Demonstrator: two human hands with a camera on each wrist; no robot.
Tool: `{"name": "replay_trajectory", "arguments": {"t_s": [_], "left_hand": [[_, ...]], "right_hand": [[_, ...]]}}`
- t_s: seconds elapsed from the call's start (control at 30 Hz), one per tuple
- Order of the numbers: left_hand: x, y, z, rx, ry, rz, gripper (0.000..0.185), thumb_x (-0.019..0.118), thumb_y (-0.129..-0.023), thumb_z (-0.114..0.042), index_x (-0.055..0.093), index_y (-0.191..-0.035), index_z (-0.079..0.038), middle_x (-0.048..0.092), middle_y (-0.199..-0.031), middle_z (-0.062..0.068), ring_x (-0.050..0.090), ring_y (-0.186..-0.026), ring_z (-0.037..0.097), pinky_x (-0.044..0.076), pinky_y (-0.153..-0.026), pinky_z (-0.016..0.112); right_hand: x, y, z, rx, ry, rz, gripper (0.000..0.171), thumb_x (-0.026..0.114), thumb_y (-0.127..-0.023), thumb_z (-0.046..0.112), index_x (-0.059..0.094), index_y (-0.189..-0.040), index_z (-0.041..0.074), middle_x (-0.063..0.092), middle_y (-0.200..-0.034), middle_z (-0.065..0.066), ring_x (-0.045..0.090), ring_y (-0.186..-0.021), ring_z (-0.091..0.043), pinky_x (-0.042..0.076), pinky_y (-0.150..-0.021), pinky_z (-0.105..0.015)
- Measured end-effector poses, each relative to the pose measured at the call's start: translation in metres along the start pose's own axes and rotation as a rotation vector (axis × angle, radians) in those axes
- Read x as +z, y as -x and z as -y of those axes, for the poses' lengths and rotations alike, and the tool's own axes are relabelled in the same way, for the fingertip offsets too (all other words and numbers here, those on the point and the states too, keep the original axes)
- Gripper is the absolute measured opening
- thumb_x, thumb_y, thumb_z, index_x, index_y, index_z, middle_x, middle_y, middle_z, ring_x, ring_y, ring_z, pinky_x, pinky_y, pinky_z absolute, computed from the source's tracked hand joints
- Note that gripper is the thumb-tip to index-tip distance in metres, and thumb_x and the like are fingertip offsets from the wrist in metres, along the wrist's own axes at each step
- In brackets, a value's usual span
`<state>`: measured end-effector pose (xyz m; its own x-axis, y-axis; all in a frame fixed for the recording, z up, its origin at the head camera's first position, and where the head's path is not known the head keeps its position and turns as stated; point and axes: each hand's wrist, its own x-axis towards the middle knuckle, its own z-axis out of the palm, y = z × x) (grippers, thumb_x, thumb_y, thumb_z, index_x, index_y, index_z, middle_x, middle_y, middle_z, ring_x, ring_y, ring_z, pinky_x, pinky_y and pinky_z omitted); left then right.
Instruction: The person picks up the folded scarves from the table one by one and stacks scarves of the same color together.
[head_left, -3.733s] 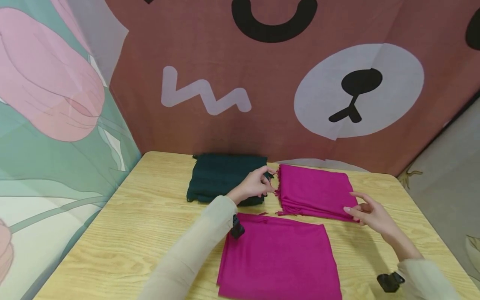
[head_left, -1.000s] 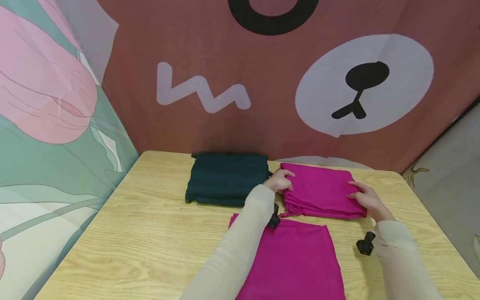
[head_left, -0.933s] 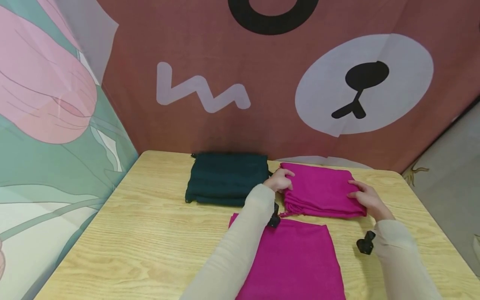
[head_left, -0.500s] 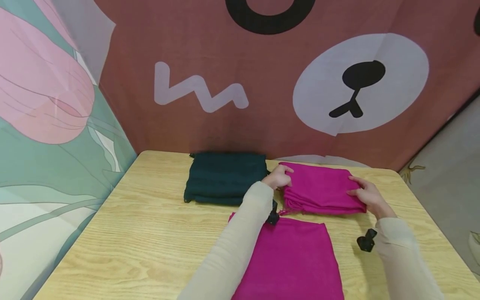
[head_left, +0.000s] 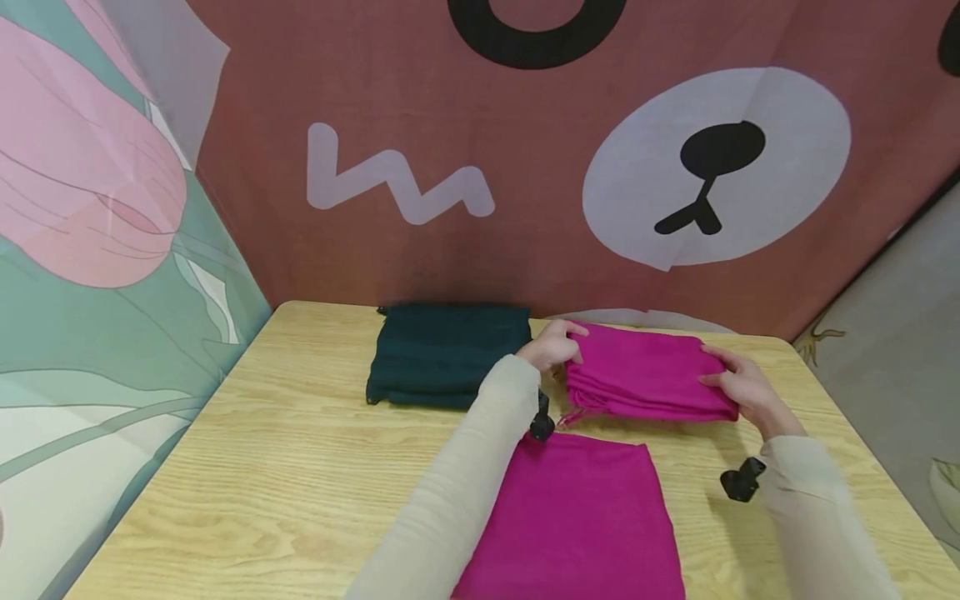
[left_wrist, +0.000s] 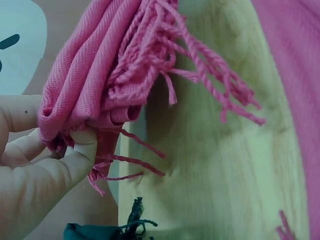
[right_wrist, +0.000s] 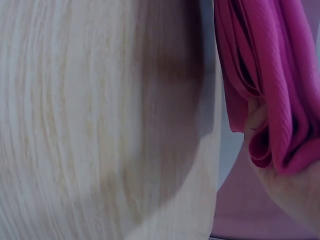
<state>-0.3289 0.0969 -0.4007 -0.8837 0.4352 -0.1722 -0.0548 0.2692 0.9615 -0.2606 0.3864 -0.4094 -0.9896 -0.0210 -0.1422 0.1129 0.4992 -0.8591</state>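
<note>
Behind the pale wooden table (head_left: 247,467) hangs a brown cloth printed with a cartoon bear's face (head_left: 712,167), and a tulip-patterned cloth (head_left: 90,217) closes off the side. From the head view, the left hand (head_left: 551,346) pinches the near-left corner of a folded magenta scarf (head_left: 645,379), thumb on top and fingers curled under the layers. The right hand (head_left: 738,387) grips the scarf's opposite edge the same way, thumb above, fingers tucked beneath. The scarf spans the gap between the two sets of fingertips, seemingly raised a little off the wood. Just outside the left hand's knuckles lies a folded dark green scarf (head_left: 442,354). Below both wrists, toward the person, a second magenta cloth (head_left: 577,517) lies flat.

At the left wrist, the fingers (left_wrist: 60,170) press together against the thumb, clamping the scarf's bunched layers (left_wrist: 95,75). Its fringe (left_wrist: 210,80) dangles away from the fingertips above the wood, and a dark green tassel (left_wrist: 134,220) shows below the fingers.

At the right wrist, folded magenta layers (right_wrist: 265,85) are wedged against the palm, one fingertip (right_wrist: 257,120) poking between them; the other fingers are hidden. The table's grain (right_wrist: 90,125) lies beyond the fingers.
</note>
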Motion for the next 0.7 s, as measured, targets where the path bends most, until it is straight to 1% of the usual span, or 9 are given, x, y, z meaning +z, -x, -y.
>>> {"name": "replay_trajectory", "arguments": {"t_s": [0.1,0.2,0.27,0.33,0.43,0.47,0.53,0.6,0.7], "left_hand": [[-0.002,0.003,-0.005,0.015,-0.003,0.002,0.049,0.059,-0.074,0.013,0.055,-0.122,0.001,0.049,-0.111,0.01,0.033,-0.053,0.013,0.037,-0.055,0.032],[-0.005,0.007,-0.01,0.036,-0.016,0.015,0.049,0.059,-0.075,0.013,0.054,-0.123,0.002,0.049,-0.115,0.012,0.041,-0.063,0.014,0.04,-0.054,0.026],[-0.008,0.009,-0.011,0.046,-0.01,0.021,0.049,0.06,-0.075,0.013,0.054,-0.123,0.002,0.049,-0.118,0.012,0.046,-0.074,0.014,0.043,-0.056,0.023],[-0.009,0.01,-0.013,0.051,0.006,0.026,0.049,0.06,-0.075,0.012,0.054,-0.123,0.003,0.049,-0.119,0.012,0.047,-0.081,0.015,0.045,-0.059,0.024],[-0.012,0.012,-0.015,0.054,0.018,0.027,0.049,0.062,-0.075,0.012,0.055,-0.122,0.002,0.049,-0.119,0.011,0.05,-0.085,0.019,0.047,-0.063,0.026],[-0.012,0.013,-0.016,0.056,0.013,0.027,0.048,0.062,-0.075,0.011,0.055,-0.122,0.001,0.048,-0.12,0.011,0.05,-0.085,0.019,0.048,-0.064,0.027],[-0.014,0.015,-0.018,0.061,-0.007,0.029,0.048,0.062,-0.076,0.009,0.055,-0.123,-0.001,0.048,-0.121,0.01,0.05,-0.085,0.017,0.048,-0.066,0.027],[-0.016,0.018,-0.02,0.069,-0.021,0.03,0.048,0.062,-0.077,0.008,0.055,-0.123,-0.002,0.047,-0.121,0.009,0.049,-0.081,0.014,0.047,-0.065,0.027],[-0.02,0.021,-0.022,0.084,-0.015,0.042,0.048,0.062,-0.078,0.007,0.055,-0.124,-0.002,0.051,-0.115,0.008,0.042,-0.061,0.01,0.041,-0.056,0.025]], "right_hand": [[-0.003,0.004,0.005,-0.01,-0.014,0.007,0.066,0.051,-0.09,0.004,0.012,-0.142,-0.004,0.011,-0.141,-0.036,0.028,-0.117,-0.036,0.043,-0.069,-0.013],[-0.004,0.007,0.008,-0.005,-0.032,0.004,0.067,0.052,-0.09,0.006,0.012,-0.143,-0.002,0.009,-0.142,-0.035,0.03,-0.116,-0.033,0.045,-0.069,-0.015],[-0.005,0.009,0.01,-0.005,-0.032,-0.002,0.066,0.052,-0.091,0.007,0.013,-0.144,0.0,0.008,-0.143,-0.034,0.034,-0.111,-0.026,0.046,-0.069,-0.016],[-0.006,0.011,0.013,-0.01,-0.032,-0.006,0.066,0.052,-0.091,0.007,0.013,-0.144,0.0,0.008,-0.143,-0.033,0.04,-0.104,-0.015,0.047,-0.068,-0.017],[-0.007,0.013,0.017,-0.021,-0.037,-0.004,0.066,0.051,-0.091,0.008,0.013,-0.144,0.001,0.008,-0.143,-0.034,0.042,-0.09,0.001,0.048,-0.068,-0.019],[-0.007,0.015,0.018,-0.024,-0.043,-0.001,0.066,0.051,-0.091,0.008,0.012,-0.144,0.001,0.007,-0.143,-0.034,0.042,-0.087,0.004,0.048,-0.068,-0.019],[-0.007,0.017,0.02,-0.025,-0.059,0.0,0.066,0.051,-0.092,0.009,0.012,-0.145,0.002,0.006,-0.143,-0.035,0.044,-0.082,0.007,0.048,-0.067,-0.02],[-0.007,0.019,0.023,-0.026,-0.076,-0.001,0.066,0.051,-0.092,0.01,0.012,-0.145,0.003,0.005,-0.143,-0.035,0.046,-0.08,0.007,0.049,-0.066,-0.02],[-0.007,0.022,0.027,-0.04,-0.086,-0.013,0.066,0.052,-0.092,0.01,0.014,-0.145,0.004,0.005,-0.143,-0.034,0.048,-0.079,0.006,0.049,-0.064,-0.02]]}}
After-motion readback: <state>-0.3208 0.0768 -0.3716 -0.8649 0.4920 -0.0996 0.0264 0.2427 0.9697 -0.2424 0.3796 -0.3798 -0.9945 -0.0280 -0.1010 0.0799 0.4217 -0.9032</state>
